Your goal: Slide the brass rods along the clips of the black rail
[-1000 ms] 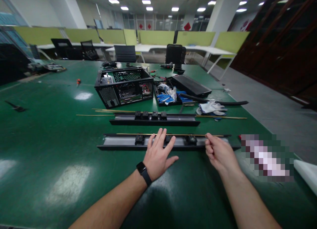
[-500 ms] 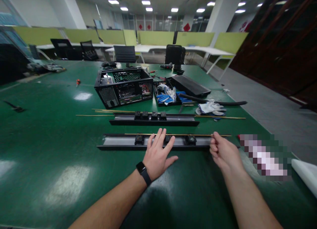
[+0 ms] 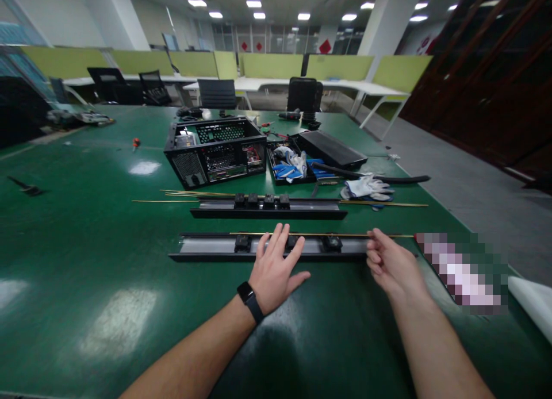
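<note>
My right hand (image 3: 390,267) pinches a thin brass-coloured rod (image 3: 340,235) near its right part. The rod runs along the back edge of the nearer black channel (image 3: 211,256), behind several small black blocks; one block (image 3: 242,243) sits left of my hand and another block (image 3: 333,243) right of it. My left hand (image 3: 278,264) lies over the middle of this channel, fingers spread, partly hiding a block there. A dark watch is on the left wrist. Behind stands a second black channel (image 3: 267,214) with several similar blocks.
More brass-coloured rods (image 3: 185,193) lie by the farther channel. Beyond are an open computer case (image 3: 215,152), a tray with blue-white gloves (image 3: 291,166), another glove (image 3: 366,187) and a black flat panel (image 3: 332,149). A pixelated object (image 3: 459,272) lies at right.
My right hand and the brass-coloured rod have slid slightly to the right; the rod's left end now lies farther right. My left hand stays where it was.
</note>
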### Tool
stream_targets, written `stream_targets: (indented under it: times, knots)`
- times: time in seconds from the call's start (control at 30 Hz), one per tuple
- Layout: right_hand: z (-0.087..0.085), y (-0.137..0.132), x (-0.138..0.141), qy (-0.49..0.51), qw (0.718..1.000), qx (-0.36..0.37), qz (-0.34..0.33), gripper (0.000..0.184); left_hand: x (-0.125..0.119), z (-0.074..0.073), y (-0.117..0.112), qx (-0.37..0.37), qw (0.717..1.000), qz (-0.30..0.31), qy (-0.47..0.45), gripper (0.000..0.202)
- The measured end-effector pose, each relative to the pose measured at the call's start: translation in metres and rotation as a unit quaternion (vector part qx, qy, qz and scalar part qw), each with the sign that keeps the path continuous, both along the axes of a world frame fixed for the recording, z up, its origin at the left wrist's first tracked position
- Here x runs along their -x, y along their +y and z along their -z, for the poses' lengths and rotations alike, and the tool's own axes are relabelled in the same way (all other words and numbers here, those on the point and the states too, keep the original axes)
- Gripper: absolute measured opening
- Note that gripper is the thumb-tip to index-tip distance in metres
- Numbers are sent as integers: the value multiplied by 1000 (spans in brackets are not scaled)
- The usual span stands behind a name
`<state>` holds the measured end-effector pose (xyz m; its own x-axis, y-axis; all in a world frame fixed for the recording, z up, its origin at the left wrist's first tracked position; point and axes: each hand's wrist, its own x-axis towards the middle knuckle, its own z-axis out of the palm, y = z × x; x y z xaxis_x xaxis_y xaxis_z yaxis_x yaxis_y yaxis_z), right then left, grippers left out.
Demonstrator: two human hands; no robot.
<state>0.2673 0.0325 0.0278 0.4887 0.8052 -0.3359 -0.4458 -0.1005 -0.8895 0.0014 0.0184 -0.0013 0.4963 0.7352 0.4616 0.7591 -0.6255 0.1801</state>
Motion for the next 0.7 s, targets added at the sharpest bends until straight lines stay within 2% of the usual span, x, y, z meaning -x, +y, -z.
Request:
stream_targets:
  times: [0.1,0.3,0.47,0.6,0.7]
  knots:
    - [-1,0,2,5,1000,10,-7,8,0,-1,0,2,1000,-1,0,66]
    - [-4,-1,3,8,999,15,30,17,0,0,0,4,1000,-1,-1,66]
    - [-5,-1,3,13,1000,11,-2,9,0,0,0,8,1000,-4,4,66]
    - [-3,-1,-1,10,999,9,37,14,0,0,-1,5,1000,-4,6,66]
    - [-4,0,-2,13,999,13,43,16,0,0,-1,6,1000,-4,4,66]
